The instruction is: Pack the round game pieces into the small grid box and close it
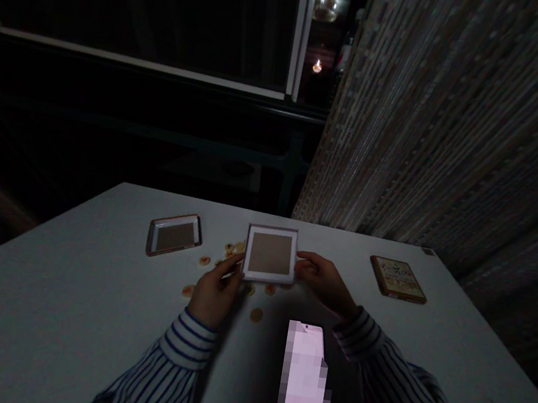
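Note:
A shallow rectangular box part [271, 254], white-rimmed with a brownish-grey inner panel, is held up above the table between my two hands. My left hand [215, 293] grips its left edge, fingers closed against the side. At the right edge, my right hand [325, 279] pinches it between thumb and fingers. Beneath and around it lie several round game discs with markings; one disc [204, 260] rests left of the box part, another disc [257, 315] lies in front of it. The box part hides some of the discs.
On the white table [85, 282], an open tin-like tray [175, 234] sits at the left and a closed decorated box [397, 279] at the right. A lit phone [307, 369], partly pixelated, lies near the front. Behind stand a string curtain [415, 102] and a dark window [142, 1].

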Tool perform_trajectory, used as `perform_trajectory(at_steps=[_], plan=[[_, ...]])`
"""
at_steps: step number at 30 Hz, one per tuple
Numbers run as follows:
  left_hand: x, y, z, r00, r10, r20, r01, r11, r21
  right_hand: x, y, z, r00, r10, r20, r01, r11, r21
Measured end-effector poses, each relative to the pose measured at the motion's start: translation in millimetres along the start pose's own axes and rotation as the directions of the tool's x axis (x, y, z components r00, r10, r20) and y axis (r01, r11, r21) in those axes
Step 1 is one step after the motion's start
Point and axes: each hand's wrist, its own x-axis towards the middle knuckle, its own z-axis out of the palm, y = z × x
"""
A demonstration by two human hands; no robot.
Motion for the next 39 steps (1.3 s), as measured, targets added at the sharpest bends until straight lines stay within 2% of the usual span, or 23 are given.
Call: perform_trajectory(at_steps=[10,17,23,28,31,34,39], plan=[[-1,6,35.1,0.996,0.021,0.082,-0.03,0.994,0.107,-22,15,-22,0.996,0.028,-0.087,-0.03,0.999,-0.017],[-2,2,61.5,0.987,0.074,0.14,-0.097,0.982,0.165,-37,39,-40,0.989,-0.061,-0.133,0.041,0.988,-0.148],[-4,2,81.4,0.98,0.083,0.178,-0.108,0.985,0.135,-48,57,-45,0.982,-0.028,-0.184,0.026,1.0,-0.015],[-7,2,90.6,0.979,0.077,0.191,-0.101,0.988,0.12,-54,62,-46,0.973,0.033,-0.226,-0.017,0.997,0.07],[-8,-1,93.1,0.977,0.118,0.178,-0.143,0.981,0.134,-57,63,-45,0.965,0.075,-0.25,-0.052,0.994,0.099],[-8,-3,93.9,0.971,0.159,0.179,-0.19,0.967,0.172,-58,65,-44,0.958,0.095,-0.269,-0.068,0.992,0.106],[-9,-4,95.3,0.968,0.164,0.19,-0.203,0.957,0.206,-59,70,-43,0.954,0.087,-0.288,-0.067,0.995,0.077]])
